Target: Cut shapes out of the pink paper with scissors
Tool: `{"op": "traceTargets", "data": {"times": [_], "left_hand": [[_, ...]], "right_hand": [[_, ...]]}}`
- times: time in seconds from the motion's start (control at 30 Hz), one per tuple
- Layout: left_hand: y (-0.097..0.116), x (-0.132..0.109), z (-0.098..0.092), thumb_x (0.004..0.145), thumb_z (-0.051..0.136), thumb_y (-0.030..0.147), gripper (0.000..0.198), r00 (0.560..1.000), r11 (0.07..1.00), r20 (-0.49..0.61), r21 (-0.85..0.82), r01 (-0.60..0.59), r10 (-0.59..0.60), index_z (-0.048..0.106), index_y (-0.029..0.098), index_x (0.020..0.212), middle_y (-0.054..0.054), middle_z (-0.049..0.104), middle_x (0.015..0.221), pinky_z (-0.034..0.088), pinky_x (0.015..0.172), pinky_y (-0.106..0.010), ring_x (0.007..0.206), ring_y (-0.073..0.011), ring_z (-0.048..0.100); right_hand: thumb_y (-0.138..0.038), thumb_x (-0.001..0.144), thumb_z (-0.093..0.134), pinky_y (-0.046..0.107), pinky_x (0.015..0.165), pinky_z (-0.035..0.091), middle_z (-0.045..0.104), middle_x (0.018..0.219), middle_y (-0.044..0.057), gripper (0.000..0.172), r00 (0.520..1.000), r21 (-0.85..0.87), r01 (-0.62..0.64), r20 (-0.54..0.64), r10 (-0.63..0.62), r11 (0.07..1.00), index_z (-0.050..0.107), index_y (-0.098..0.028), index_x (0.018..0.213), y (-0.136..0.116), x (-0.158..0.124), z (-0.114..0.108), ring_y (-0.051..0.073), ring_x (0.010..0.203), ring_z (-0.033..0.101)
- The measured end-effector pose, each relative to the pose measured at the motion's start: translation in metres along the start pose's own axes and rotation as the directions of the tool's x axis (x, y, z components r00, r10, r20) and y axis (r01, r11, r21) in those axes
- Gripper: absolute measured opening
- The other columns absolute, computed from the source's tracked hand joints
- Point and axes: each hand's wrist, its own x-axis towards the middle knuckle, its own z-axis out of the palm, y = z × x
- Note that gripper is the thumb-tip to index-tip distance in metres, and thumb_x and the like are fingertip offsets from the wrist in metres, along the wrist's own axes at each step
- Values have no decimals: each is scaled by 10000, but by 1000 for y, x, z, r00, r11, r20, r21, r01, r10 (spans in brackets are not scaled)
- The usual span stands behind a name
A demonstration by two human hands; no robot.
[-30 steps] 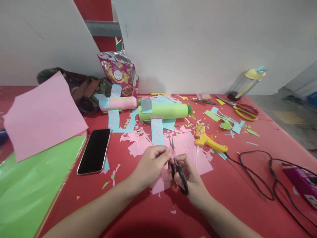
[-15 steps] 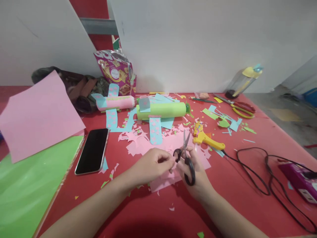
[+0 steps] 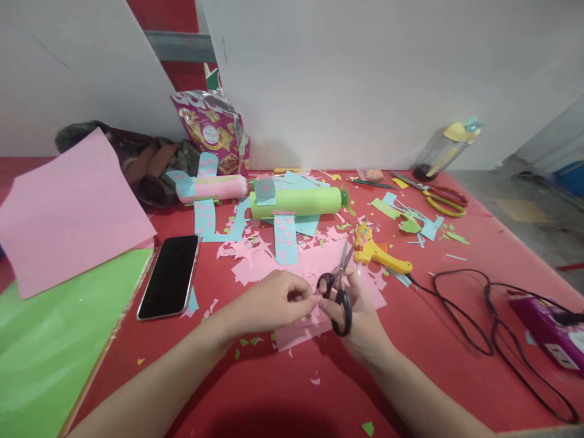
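Observation:
My right hand (image 3: 362, 313) holds a pair of black-handled scissors (image 3: 342, 286), its blades slightly apart and pointing away from me. My left hand (image 3: 278, 301) is closed in a pinch, its fingertips meeting those of my right hand beside the handles. Whatever is between them is too small to make out. Beneath both hands lies pink paper (image 3: 296, 337) among cut scraps. Just beyond stands a green paper-wrapped tube (image 3: 310, 202) lying on its side, with blue strips bearing pink shapes. A similar pink tube (image 3: 221, 187) lies to its left.
A yellow glue gun (image 3: 383, 258) lies right of my hands, its black cable (image 3: 460, 310) looping across the red table. On the left are a phone (image 3: 168, 277), pink sheet (image 3: 73, 213) and green sheet (image 3: 59, 347). Larger scissors (image 3: 440, 199) and a clear bottle (image 3: 449, 152) sit far right.
My fingertips have come together beside the scissor handles, the left hand shifting slightly. The scissors have tilted a little in my right hand. The view has moved slightly.

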Motion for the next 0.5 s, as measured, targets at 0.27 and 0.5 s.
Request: {"op": "traceTargets", "data": {"times": [0.27, 0.5], "left_hand": [[-1, 1, 1, 745, 396, 227, 188, 992, 999, -125, -28, -37, 33, 475, 150, 593, 42, 420, 563, 289, 500, -187, 535, -79, 376], [-3, 3, 5, 777, 384, 292, 233, 993, 998, -119, -55, -24, 18, 509, 149, 641, 35, 429, 585, 289, 494, -192, 544, -85, 385]], "right_hand": [[-87, 573, 665, 153, 506, 360, 490, 703, -70, 361, 999, -76, 18, -41, -21, 997, 417, -236, 788, 1, 0, -2, 53, 567, 438], [-89, 604, 641, 152, 475, 341, 484, 700, -72, 335, 990, -82, 58, -123, -68, 995, 415, -245, 796, 3, 2, -3, 56, 560, 435]]}}
